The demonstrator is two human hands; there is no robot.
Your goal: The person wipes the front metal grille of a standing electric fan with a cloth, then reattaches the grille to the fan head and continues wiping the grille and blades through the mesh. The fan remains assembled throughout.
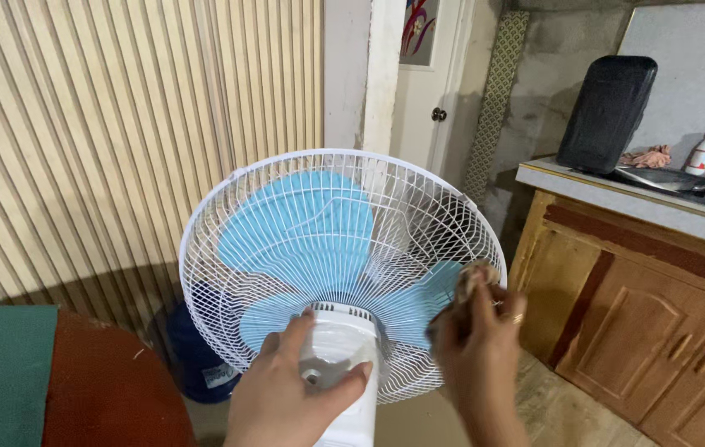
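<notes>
- Green mat (1, 364) lies at the far left, over the edge of a reddish-brown round table (108, 389).
- Behind the table, low down, a dark blue water jug (195, 356) stands on the floor, partly hidden by the fan's grille; what it holds cannot be made out.
- A white pedestal fan (340, 265) stands in the middle, seen from the back, its wire grille (228, 248) round and its pale blue blades (299, 223) at rest inside.
- The left hand (282, 389) reaches up from below, fingers spread and curled round the white motor housing (340, 348), thumb pressed on its right side.
- The right hand (477, 339) is raised beside it, fingers pinched shut on a brownish rag (472, 277) held against the grille's lower right edge; a ring shows on one finger.
- To the right, a wooden cabinet (650, 331) carries a grey countertop (617, 199).
- On that countertop a black speaker-like box (609, 112) leans on the wall, with a crumpled cloth (646, 156), a white bottle with a red cap (702, 153) and a metal tray (659, 178) near it.
</notes>
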